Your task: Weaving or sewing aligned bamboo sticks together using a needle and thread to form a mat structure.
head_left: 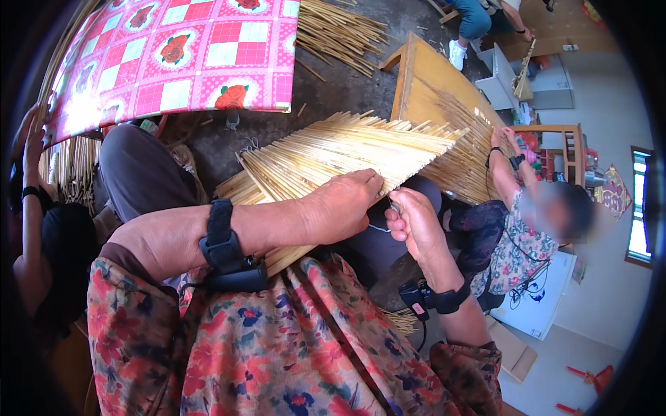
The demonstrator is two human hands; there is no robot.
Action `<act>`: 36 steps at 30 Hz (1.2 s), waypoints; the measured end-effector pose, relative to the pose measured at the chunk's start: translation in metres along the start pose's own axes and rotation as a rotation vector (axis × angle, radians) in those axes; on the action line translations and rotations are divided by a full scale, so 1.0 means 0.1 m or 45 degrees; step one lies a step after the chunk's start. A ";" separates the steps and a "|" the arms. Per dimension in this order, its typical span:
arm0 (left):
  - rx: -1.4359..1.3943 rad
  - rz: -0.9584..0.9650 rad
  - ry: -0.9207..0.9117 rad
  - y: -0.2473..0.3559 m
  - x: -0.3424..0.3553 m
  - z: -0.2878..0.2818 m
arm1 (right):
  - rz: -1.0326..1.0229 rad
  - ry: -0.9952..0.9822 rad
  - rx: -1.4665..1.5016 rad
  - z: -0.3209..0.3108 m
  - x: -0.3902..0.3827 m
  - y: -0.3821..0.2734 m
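Observation:
A fan-shaped mat of pale yellow reed stalks lies slanted across my lap, its stalks set side by side. My left hand is closed on its near edge, the fingers pressed over the stalks. Right beside it, at the mat's near right corner, my right hand is closed in a pinch. A small metallic glint shows at its fingers, and a thin pale thread runs close by; what it holds is too small to make out. Both my wrists wear black straps with small devices.
A table with a pink rose-patterned cloth stands far left. Loose reed stalks lie on the dark floor behind it. To the right, a co-worker handles another reed mat on a yellow wooden table. Other people sit at left and far right.

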State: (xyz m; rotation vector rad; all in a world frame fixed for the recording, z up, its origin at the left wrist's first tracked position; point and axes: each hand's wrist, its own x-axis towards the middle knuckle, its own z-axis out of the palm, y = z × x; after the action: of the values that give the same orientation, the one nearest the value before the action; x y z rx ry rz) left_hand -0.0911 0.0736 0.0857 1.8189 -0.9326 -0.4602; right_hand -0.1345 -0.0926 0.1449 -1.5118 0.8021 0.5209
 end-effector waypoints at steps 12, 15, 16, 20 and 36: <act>-0.018 -0.015 0.058 -0.05 0.03 0.08 | -0.006 0.223 -0.091 0.16 0.07 -0.06; -0.035 -0.012 0.065 -0.05 0.05 0.07 | -0.005 0.174 -0.005 0.13 0.13 -0.08; -0.033 -0.013 0.065 -0.03 0.05 0.05 | -0.001 0.173 -0.008 0.14 0.14 -0.09; 0.023 -0.047 0.052 -0.03 0.06 -0.04 | -0.012 0.118 0.187 0.15 0.21 -0.17; 0.339 -0.134 -0.243 0.07 -0.01 -1.17 | -1.385 0.350 -0.888 -0.10 0.08 -0.41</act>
State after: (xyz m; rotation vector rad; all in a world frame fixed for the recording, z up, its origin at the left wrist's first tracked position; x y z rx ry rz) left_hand -0.0161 0.1432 0.1421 2.0996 -1.0721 -0.6069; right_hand -0.1007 -0.1054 0.1676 -2.4046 -0.1310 -0.2793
